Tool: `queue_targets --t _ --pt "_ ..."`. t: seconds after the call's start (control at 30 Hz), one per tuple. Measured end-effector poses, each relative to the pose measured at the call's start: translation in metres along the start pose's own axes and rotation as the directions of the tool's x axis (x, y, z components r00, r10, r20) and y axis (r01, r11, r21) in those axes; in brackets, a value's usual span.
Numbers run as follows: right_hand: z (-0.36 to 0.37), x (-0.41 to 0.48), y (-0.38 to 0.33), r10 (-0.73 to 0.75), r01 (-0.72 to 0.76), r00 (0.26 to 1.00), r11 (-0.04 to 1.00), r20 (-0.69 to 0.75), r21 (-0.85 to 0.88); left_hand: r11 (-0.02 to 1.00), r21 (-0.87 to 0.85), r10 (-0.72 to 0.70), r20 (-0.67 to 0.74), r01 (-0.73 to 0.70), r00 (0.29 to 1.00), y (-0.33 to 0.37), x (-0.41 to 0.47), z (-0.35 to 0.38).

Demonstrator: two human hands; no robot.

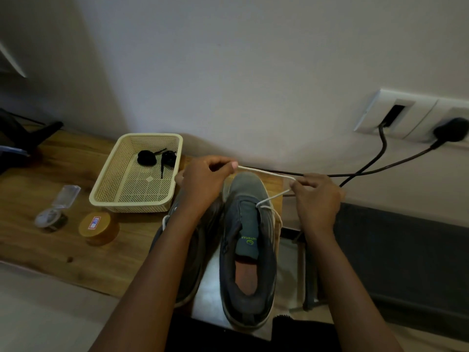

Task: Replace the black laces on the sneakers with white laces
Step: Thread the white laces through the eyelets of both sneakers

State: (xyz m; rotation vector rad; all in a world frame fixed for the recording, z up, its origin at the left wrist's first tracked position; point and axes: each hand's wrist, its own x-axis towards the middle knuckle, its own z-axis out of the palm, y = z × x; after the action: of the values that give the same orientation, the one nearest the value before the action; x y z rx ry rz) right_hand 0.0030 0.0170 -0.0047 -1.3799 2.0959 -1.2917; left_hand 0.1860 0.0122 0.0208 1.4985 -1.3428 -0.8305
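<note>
**A:** Where's the white lace (pixel 266 172)?

**B:** It's threaded near the toe of the grey sneaker (pixel 250 275), which sits at the desk's (pixel 50 240) right end. The lace runs taut between two hands held apart. The left hand (pixel 203 182) pinches it at eleven o'clock off the toe, the right hand (pixel 316 201) at one o'clock.

**A:** Which step is that?

**B:** Probably evening the ends. Next, each tip has to cross over and feed up through an eyelet. The black laces (pixel 147 158) lie in the basket (pixel 127 203) at ten o'clock.

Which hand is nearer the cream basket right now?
Left. The left hand is right beside the cream basket; the right hand is beyond the grey sneaker, farther off. Both pinch the white lace.
</note>
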Motion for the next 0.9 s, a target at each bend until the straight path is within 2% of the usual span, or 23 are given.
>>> queue_targets --t 0.07,0.13,0.23,0.3,0.37,0.47,0.53,0.67,0.77,0.9 --pt "-0.003 0.000 0.003 0.056 -0.058 0.998 0.996 -0.021 -0.067 0.970 -0.228 -0.105 -0.089 0.083 0.990 0.005 0.001 -0.002" --pt "-0.004 -0.001 0.004 0.082 -0.082 0.997 0.994 -0.009 -0.076 0.892 -0.428 -0.245 -0.183 0.147 0.952 0.010 0.002 -0.003" --pt "0.000 -0.003 0.000 0.036 -0.035 0.999 0.999 0.027 -0.026 0.805 -0.576 -0.352 -0.275 0.140 0.895 0.009 0.004 -0.007" --pt "0.004 -0.005 -0.006 -0.111 0.114 0.992 0.992 0.061 -0.051 0.848 -0.496 -0.324 -0.204 0.188 0.924 0.008 0.004 -0.006" --pt "0.011 -0.010 -0.012 -0.323 0.331 0.942 0.940 0.091 -0.080 0.914 -0.336 -0.250 -0.019 0.229 0.968 0.011 -0.002 0.001" --pt "0.019 -0.018 -0.016 -0.499 0.504 0.864 0.859 0.068 -0.094 0.963 -0.216 -0.113 0.219 0.161 0.969 0.013 -0.009 0.013" --pt "0.020 -0.019 -0.015 -0.510 0.513 0.859 0.854 0.051 -0.094 0.974 -0.194 -0.064 0.263 0.117 0.963 0.014 -0.012 0.018" --pt "0.016 -0.015 -0.011 -0.503 0.496 0.864 0.859 -0.030 -0.126 0.990 -0.123 -0.040 0.220 0.069 0.975 0.010 -0.009 0.016" --pt "0.009 -0.010 -0.007 -0.375 0.362 0.921 0.924 -0.104 -0.120 0.990 -0.135 -0.034 0.120 0.050 0.992 0.006 -0.006 0.012" --pt "0.003 -0.010 -0.004 -0.263 0.246 0.961 0.954 -0.086 -0.172 0.988 -0.135 -0.068 0.041 0.073 0.997 0.003 -0.004 0.013"
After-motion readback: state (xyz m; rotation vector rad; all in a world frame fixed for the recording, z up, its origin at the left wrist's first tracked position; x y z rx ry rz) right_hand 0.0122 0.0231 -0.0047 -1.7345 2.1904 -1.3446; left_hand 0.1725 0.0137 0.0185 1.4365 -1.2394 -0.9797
